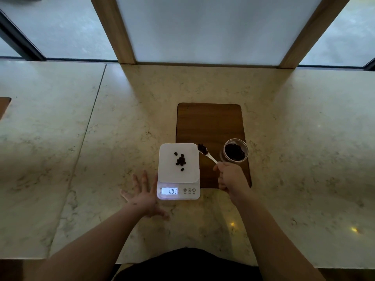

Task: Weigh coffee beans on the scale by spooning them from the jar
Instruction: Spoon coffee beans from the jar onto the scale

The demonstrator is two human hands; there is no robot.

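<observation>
While the right hand [230,179] pinches the thin white handle of a spoon [207,154], the bowl of the spoon is heaped with dark coffee beans and hangs just beside the back right corner of the scale [178,171], over the board. The spoon is tilted, with its bowl up and away from the hand.

A small pile of beans [180,160] lies near the middle of the scale's white plate, with two or three loose ones just apart from the pile. The plate is flat and smooth with round corners. At the front of the scale a little lit screen [170,191] shows numbers (it looks like 009), and three round buttons sit to the right of it.

To the right of the scale stands a round clear jar [235,151] with no lid on. It holds dark beans at the bottom. The jar sits on a brown wooden board [211,122] with round corners, which lies behind and to the right of the scale.

To the left of the scale, the left hand [142,196] is spread flat with fingers wide, holding nothing, on the pale stone table [121,118], which is speckled and shiny.
</observation>
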